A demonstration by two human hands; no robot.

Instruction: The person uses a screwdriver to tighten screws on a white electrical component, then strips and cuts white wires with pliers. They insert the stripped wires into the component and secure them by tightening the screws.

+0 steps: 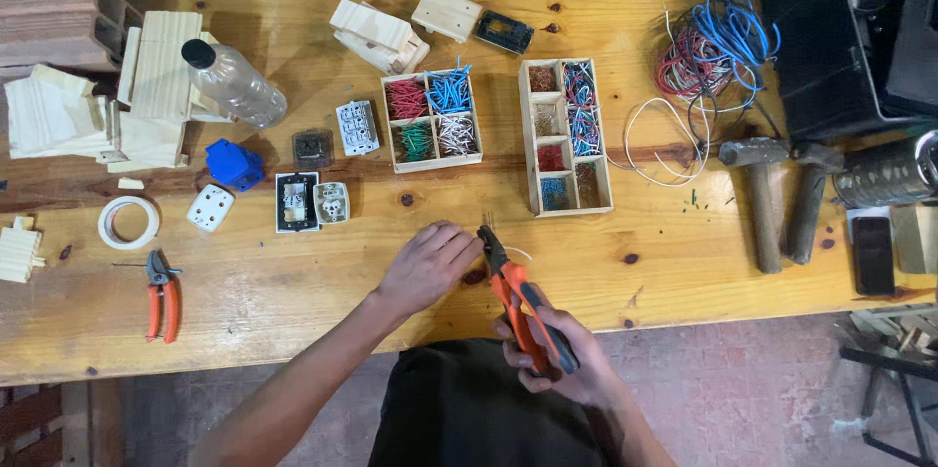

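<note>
Orange-handled pliers meet a thin wire at the near edge of the wooden tabletop (684,262).

The right hand (562,355) has its fingers clamped around the orange-and-black-handled pliers (523,306), whose dark nose points up toward the left hand (425,267). The left hand's fingers are pinched together on a short, thin pale wire piece (516,253) just beside the plier tips. That wire looks light, springy and easy to drop, so it is best pinched close to the end being worked; the pliers seem stiff and are best gripped low on the handles. Just beyond stand a square wooden tray of red, blue, green and white wire bits (435,121) and a long wooden divided tray (565,135). White socket parts (311,201) lie to the left, two hammers (782,198) to the right, well apart.
</note>
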